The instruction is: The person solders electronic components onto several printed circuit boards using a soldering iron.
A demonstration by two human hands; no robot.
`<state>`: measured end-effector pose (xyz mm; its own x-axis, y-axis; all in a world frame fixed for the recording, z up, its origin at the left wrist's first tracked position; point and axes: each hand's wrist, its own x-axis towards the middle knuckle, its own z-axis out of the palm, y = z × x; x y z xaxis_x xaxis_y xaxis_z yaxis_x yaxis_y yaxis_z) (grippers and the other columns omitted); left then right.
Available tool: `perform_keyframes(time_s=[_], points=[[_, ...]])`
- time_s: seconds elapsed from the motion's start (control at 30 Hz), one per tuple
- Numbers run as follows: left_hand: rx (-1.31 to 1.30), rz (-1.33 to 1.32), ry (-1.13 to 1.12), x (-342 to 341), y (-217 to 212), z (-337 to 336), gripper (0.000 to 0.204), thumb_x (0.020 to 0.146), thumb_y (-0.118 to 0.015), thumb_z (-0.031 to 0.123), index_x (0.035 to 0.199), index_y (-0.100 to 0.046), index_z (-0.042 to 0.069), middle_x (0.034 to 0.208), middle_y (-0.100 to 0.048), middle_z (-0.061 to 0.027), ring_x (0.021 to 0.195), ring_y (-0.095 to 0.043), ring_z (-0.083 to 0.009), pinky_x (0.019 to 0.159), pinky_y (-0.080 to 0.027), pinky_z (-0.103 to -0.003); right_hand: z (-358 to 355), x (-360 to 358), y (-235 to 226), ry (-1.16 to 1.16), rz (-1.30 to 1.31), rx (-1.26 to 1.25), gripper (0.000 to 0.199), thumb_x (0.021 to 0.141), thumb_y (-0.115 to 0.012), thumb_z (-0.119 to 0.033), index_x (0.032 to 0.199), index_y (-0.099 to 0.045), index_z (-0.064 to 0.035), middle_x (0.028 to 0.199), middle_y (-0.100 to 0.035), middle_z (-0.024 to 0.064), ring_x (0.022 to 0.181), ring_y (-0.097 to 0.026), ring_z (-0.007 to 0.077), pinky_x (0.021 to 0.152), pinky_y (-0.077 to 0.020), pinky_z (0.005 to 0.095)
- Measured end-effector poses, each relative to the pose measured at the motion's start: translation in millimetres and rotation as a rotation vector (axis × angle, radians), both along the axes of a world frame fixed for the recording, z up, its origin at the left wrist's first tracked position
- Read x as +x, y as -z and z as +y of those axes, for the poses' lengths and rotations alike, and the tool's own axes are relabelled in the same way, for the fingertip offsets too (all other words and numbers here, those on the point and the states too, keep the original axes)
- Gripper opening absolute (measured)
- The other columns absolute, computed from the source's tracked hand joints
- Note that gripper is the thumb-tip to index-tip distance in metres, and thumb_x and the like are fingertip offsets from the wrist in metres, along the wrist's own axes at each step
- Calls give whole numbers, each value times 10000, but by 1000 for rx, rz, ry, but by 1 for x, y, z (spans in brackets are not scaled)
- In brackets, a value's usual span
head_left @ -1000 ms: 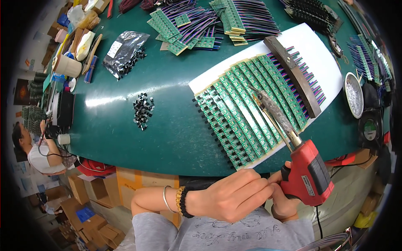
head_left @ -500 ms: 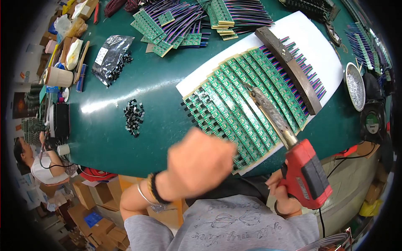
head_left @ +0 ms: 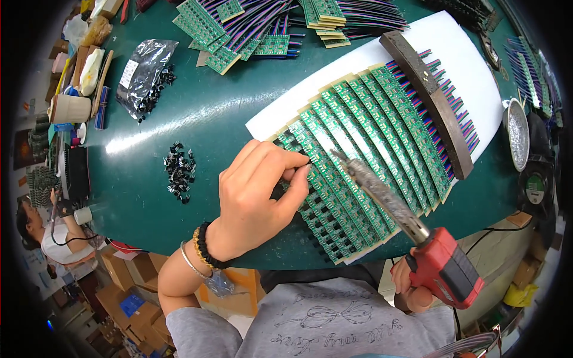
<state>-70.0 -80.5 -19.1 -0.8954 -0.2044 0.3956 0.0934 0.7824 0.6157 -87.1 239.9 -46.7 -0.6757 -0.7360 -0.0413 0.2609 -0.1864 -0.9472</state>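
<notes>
Overlapping rows of green circuit boards [head_left: 364, 149] lie on a white sheet, with small black components along their left edge. Over that edge my left hand [head_left: 256, 194] is closed in a pinch, thumb and forefinger on what looks like a small black component, mostly hidden. My right hand [head_left: 412, 286] grips a red and black soldering gun [head_left: 444, 268] by its handle. Its dark tip points up and left, above the middle of the boards, close to my left fingertips. Left of my left hand lies a loose pile of small black components [head_left: 179, 172].
A dark bar [head_left: 427, 98] lies across the boards' wires on the white sheet [head_left: 471, 77]. A plastic bag of black parts [head_left: 146, 77] lies at the left. More wired boards [head_left: 209, 30] are stacked at the back. A metal dish [head_left: 517, 134] stands at the right. Another person [head_left: 57, 238] sits far left.
My left hand was a blurred fist over the near board edge; now it has moved up and left, pinching at the boards. The soldering gun has shifted slightly down and left at its tip.
</notes>
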Motion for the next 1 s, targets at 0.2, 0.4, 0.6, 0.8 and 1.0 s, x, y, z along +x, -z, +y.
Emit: perform_keyframes(time_s=[0.2,0.4,0.6,0.8,1.0], points=[[37,-20,4,0,0,-2,162,693,-734,-65,804,-659,25,685,-579,-41,607,-560,-188,526,-446,-296,2,12,16,96,123,66,43,666,-628,-62,666,-589,-81,636,-584,12,543,-558,153,514,-437,267],[54,-30,11,-2,2,-1,166,685,-736,-59,804,-660,28,685,-580,-40,612,-559,-192,528,-444,-304,2,9,0,64,-163,163,138,603,-686,-2,655,-580,-74,628,-577,-4,512,-521,124,484,-402,264],[45,-33,9,-2,-1,0,165,685,-734,-56,804,-660,30,687,-583,-39,615,-562,-197,527,-443,-308,8,23,7,141,363,302,542,975,-394,-473,613,-487,-81,517,-522,52,468,-491,195,515,-437,327],[51,-14,14,-3,0,-1,160,685,-733,-58,796,-658,29,680,-583,-40,612,-566,-201,527,-447,-312,19,30,10,228,118,179,721,966,-330,-663,725,-538,-17,526,-526,39,454,-487,178,503,-441,316],[36,-6,5,-1,1,-1,163,681,-734,-64,789,-657,29,681,-590,-39,614,-573,-198,525,-452,-309,18,26,13,111,292,265,813,947,-341,-701,1018,-518,90,550,-529,36,455,-478,172,503,-431,311]])
